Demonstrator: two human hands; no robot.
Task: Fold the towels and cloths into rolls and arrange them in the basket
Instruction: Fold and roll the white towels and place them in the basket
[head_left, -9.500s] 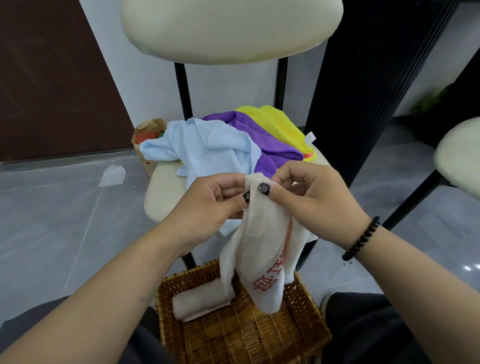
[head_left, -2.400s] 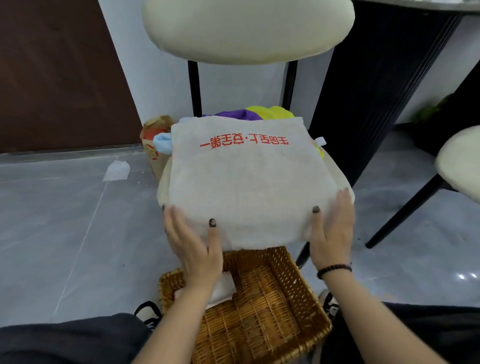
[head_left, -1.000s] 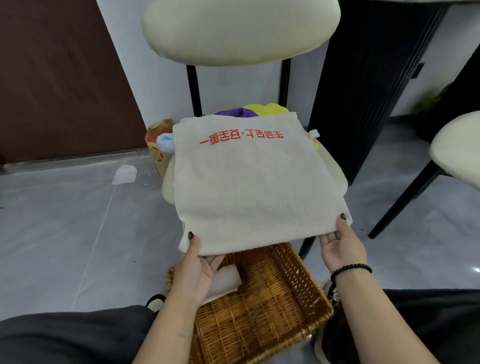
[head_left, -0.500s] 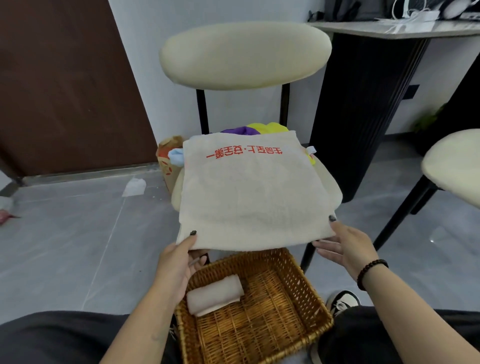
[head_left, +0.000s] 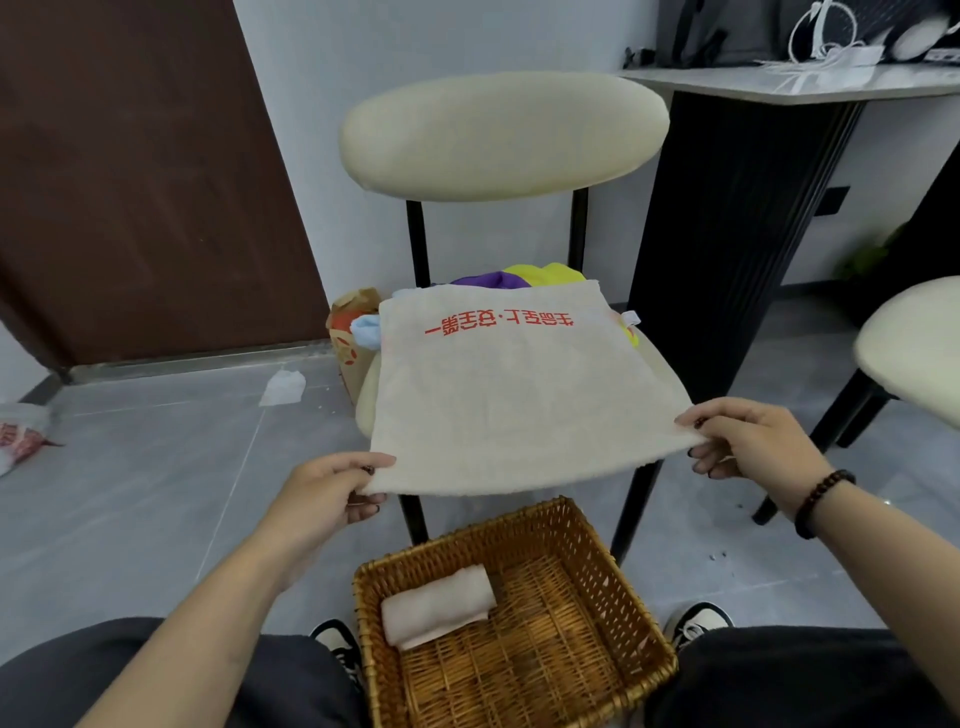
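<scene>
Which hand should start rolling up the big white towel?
Probably both together. The left hand pinches one near corner of the white towel and the right hand pinches the other, so neither is better placed. The towel lies spread flat over the chair seat, ready for folding.

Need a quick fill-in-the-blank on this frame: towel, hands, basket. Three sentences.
1. The white towel carries ____ lettering.
2. The wicker basket holds ____ rolled towel.
3. The left hand and right hand each pinch a near ____ of the white towel.

Missing words: red; one; corner
</scene>
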